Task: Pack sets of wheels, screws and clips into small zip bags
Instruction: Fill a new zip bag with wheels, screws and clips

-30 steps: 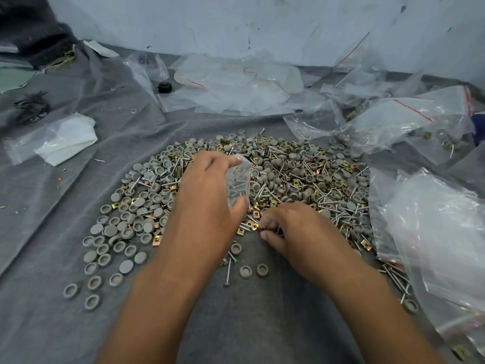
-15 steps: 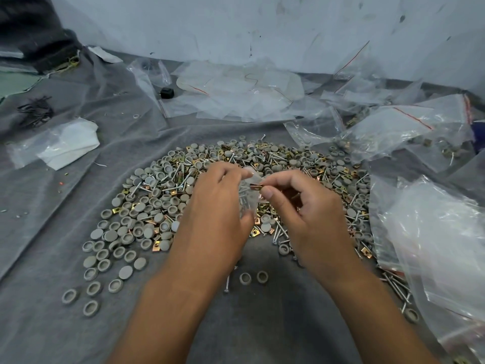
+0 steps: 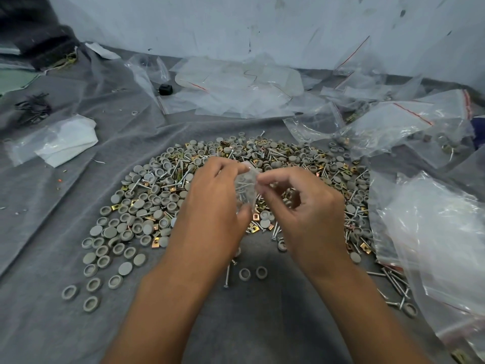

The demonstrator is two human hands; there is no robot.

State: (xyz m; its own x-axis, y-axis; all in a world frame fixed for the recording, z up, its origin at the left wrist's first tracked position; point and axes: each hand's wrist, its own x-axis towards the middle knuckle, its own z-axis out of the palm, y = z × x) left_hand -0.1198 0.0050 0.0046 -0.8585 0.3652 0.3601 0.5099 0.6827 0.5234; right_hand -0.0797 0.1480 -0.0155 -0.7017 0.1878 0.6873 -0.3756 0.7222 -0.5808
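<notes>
A small clear zip bag [image 3: 246,191] with screws inside hangs between my hands, above a wide pile of grey wheels [image 3: 147,206], silver screws [image 3: 273,153] and brass clips [image 3: 366,248] on grey cloth. My left hand [image 3: 214,214] grips the bag, fingers at its top edge and thumb low on its side. My right hand [image 3: 304,208] pinches the bag's top edge with thumb and forefinger; I see no part between its fingertips.
Large clear plastic bags [image 3: 441,232] lie at the right, some with parts inside. Empty zip bags [image 3: 236,93] are heaped at the back by the white wall. A folded white bag [image 3: 63,141] lies at the left. Two loose wheels [image 3: 253,273] sit near my wrists.
My right hand picked a brass clip from the pile, lifted it to the bag's mouth, and now pinches the bag's top edge with the clip no longer visible. The left hand held the bag throughout.
</notes>
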